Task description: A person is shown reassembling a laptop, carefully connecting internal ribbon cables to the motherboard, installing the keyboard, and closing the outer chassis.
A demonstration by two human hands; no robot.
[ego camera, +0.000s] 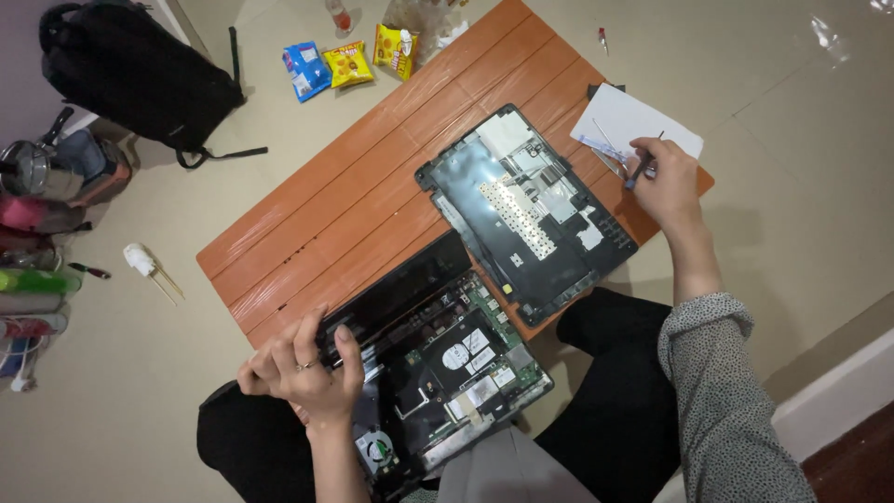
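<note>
An opened laptop base [447, 373] with its green circuit board and fan exposed rests on my lap and the near edge of a low orange table [354, 186]. My left hand [303, 368] grips the base's left edge, fingers curled over it. The removed black cover panel [526, 210] lies upside down on the table. My right hand [663, 182] reaches to the table's right end and pinches a thin dark screwdriver [641, 168] over a white sheet of paper [633, 121] where small tools lie.
A black backpack [130, 65] sits on the floor at the upper left. Snack packets [345, 61] lie beyond the table's far end. Bottles and kitchen items [42, 224] crowd the left edge. A white item with sticks [144, 261] lies on the floor.
</note>
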